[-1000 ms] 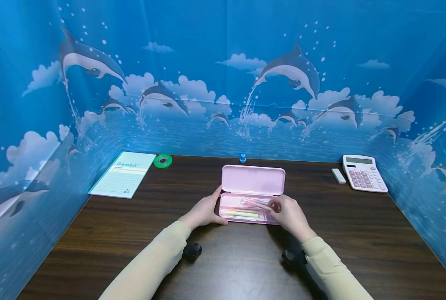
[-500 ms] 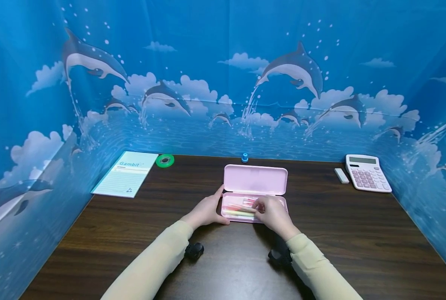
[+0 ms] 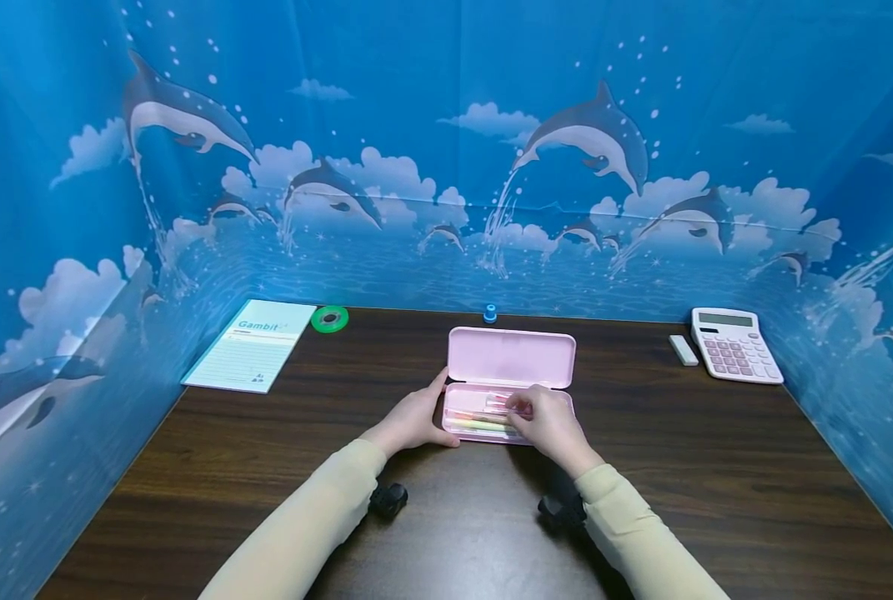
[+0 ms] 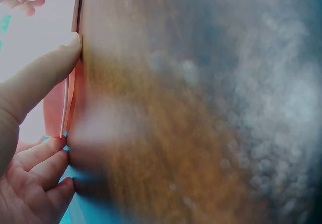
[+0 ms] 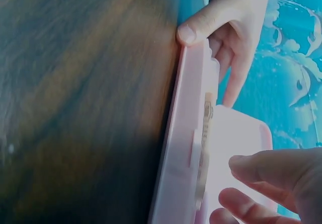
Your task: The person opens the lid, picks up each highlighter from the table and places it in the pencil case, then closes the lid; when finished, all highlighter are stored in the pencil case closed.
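Note:
A pink pencil case (image 3: 510,357) lies with its lid open in the head view. Several pens and highlighters (image 3: 476,423) lie lengthwise in its lower half. My left hand (image 3: 410,421) grips the case's left end, thumb at the front corner and fingers round the side. Over the right part of the case is my right hand (image 3: 553,427), covering some of its contents. The right wrist view shows its thumb and fingertips apart with nothing between them. Close by, a pale printed pen (image 5: 206,133) lies along the inside of the case.
A calculator (image 3: 739,348) and a small white block (image 3: 683,351) lie at the back right. At the back left are a notepad (image 3: 251,350) and a green ring-shaped roll (image 3: 318,324). Behind the case stands a small blue cylinder (image 3: 489,314), near the dolphin-print curtain (image 3: 386,275).
My right hand has moved left and down over the case with the pale pen, laid it among the others and let go. The left hand has kept its grip.

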### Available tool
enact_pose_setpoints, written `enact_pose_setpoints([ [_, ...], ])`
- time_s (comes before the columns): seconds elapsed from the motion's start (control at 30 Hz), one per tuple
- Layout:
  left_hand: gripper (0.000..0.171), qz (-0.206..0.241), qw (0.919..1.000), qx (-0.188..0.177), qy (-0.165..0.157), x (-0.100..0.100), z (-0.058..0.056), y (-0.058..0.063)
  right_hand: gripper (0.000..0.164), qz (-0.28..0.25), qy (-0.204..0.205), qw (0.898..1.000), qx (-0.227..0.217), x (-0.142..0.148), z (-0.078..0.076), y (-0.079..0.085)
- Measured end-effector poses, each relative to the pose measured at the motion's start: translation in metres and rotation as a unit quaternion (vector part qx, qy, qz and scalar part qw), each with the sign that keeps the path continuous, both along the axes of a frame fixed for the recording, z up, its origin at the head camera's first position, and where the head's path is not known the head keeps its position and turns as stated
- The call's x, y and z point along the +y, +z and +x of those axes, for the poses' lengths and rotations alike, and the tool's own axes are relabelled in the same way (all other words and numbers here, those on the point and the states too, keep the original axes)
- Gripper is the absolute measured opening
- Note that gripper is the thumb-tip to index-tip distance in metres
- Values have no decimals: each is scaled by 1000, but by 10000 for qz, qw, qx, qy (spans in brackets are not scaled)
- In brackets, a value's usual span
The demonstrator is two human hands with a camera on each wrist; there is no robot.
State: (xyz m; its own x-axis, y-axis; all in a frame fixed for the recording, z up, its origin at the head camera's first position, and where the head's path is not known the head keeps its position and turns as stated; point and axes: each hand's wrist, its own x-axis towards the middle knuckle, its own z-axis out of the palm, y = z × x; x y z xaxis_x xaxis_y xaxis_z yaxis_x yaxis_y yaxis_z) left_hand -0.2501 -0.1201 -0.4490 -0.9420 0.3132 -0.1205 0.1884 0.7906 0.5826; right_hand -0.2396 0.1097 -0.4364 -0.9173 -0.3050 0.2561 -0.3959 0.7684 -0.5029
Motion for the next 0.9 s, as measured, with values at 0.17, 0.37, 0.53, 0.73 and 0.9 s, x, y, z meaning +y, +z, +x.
enact_pose_setpoints([
  [0.17,120,38,10000,-15,-3,0,1,2,8,-167,-127,9996,-175,9,-1,2],
  [0.37,121,41,10000,-15,2,1,0,0,16,-275,-337,9987,-273,23,-2,2],
  [0.53,121,18,10000,-29,22,1,-1,-2,22,-329,-543,9975,-313,43,-2,0],
  [0.73,121,-48,10000,24,27,0,0,-2,26,-325,-823,9956,-305,70,-4,-3],
  [0.9,121,-101,9999,55,23,1,-2,-1,33,-342,-1007,9922,-656,89,-9,-9],
])
